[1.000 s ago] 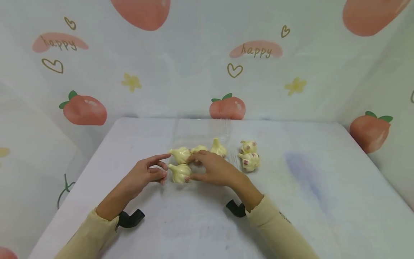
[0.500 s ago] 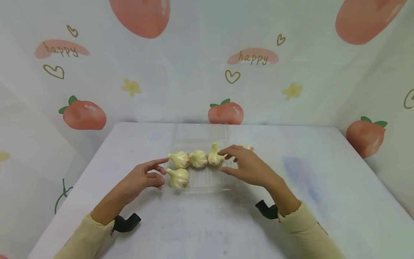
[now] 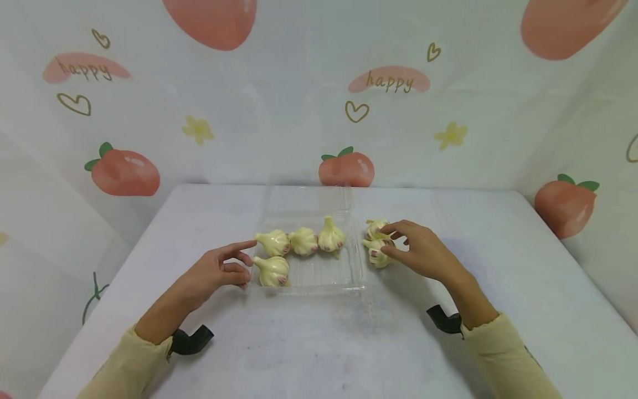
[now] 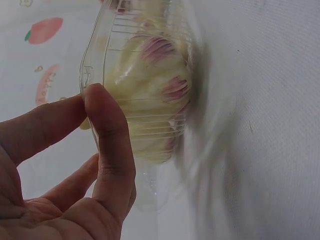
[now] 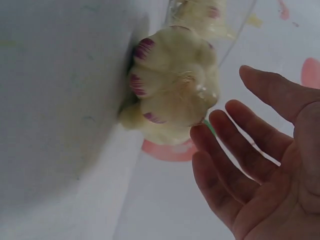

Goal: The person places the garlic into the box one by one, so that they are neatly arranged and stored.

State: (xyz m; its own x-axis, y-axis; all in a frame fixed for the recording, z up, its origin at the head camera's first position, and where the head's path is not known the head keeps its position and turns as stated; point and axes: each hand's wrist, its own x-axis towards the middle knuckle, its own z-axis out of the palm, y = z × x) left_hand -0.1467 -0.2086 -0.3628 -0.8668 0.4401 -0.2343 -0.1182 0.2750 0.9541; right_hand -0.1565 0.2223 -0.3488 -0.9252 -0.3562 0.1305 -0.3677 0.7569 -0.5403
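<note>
A clear plastic clamshell box (image 3: pixel 319 288) lies with its lid raised at the back. Several pale garlic bulbs (image 3: pixel 303 241) sit in it, in a back row and at the front left. My left hand (image 3: pixel 215 272) pinches the box's left rim between thumb and index finger, as the left wrist view shows. To the right of the box, two more purple-flecked garlic bulbs (image 3: pixel 377 257) lie close together on the table. Over them reaches my right hand (image 3: pixel 426 252), fingers spread and slightly bent. In the right wrist view, a gap parts its thumb from the nearer bulb (image 5: pixel 172 80).
The white table (image 3: pixel 299 354) runs back to a hanging cloth printed with peaches (image 3: pixel 346 168). Black curved mounts (image 3: pixel 191 339) stick out from both wrists. A green string (image 3: pixel 94 293) hangs by the table's left edge.
My right hand has come out of the box and moved right, to the two loose bulbs. One bulb now stands uncovered in the back row. The left hand keeps its place at the rim.
</note>
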